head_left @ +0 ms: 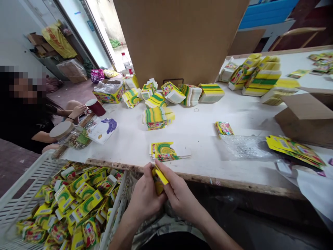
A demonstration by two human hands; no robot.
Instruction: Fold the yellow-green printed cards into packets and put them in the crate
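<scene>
In the head view, a small yellow carton (161, 177) is held between my two hands just off the table's front edge. My left hand (145, 196) is closed around its left side, and my right hand (179, 192) grips it from the right. The fingers cover much of the carton. Just beyond my fingertips lie flat, unfolded yellow-and-green cartons (163, 151). Farther back is a fanned bundle of flat cartons (157, 119). At lower left, a white plastic basket (32, 173) is heaped with folded small cartons (85, 205).
Bundles of flat cartons (212, 93) line the back before a large cardboard box (177, 41). A maroon mug (96, 107) and lidded jar (75, 137) stand left, near a seated person (23, 118). Bubble wrap (244, 147) and an open cardboard box (304, 119) lie right.
</scene>
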